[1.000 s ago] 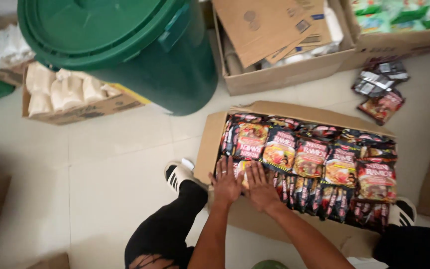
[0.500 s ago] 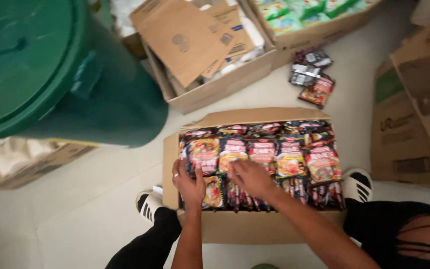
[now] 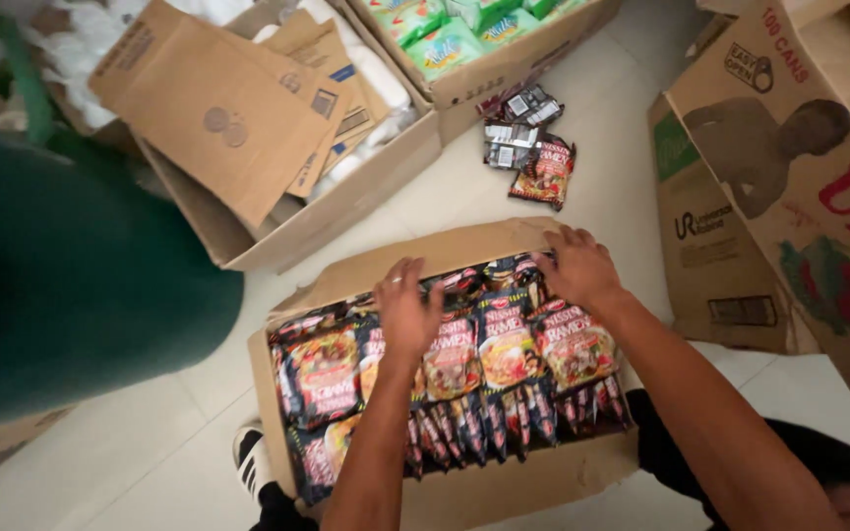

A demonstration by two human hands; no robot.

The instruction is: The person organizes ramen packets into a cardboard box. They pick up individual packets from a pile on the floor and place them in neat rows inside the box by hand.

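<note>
An open cardboard box [image 3: 484, 492] sits on the floor between my legs, packed with dark red and black noodle packets [image 3: 507, 344]. My left hand [image 3: 407, 310] rests flat on the packets near the box's middle, fingers spread. My right hand [image 3: 578, 265] presses on the packets at the far right corner, by the box's back flap. Neither hand grips a packet that I can see.
A few loose packets [image 3: 531, 157] lie on the tiled floor beyond the box. A box of folded cardboard [image 3: 277, 128] and a box of green packets [image 3: 464, 39] stand behind. A green bin [image 3: 71, 285] is at left; large printed cartons [image 3: 789, 177] are at right.
Both hands slid from the near packets toward the far side of the box, the right one to the far right corner. The view shifted left and closer.
</note>
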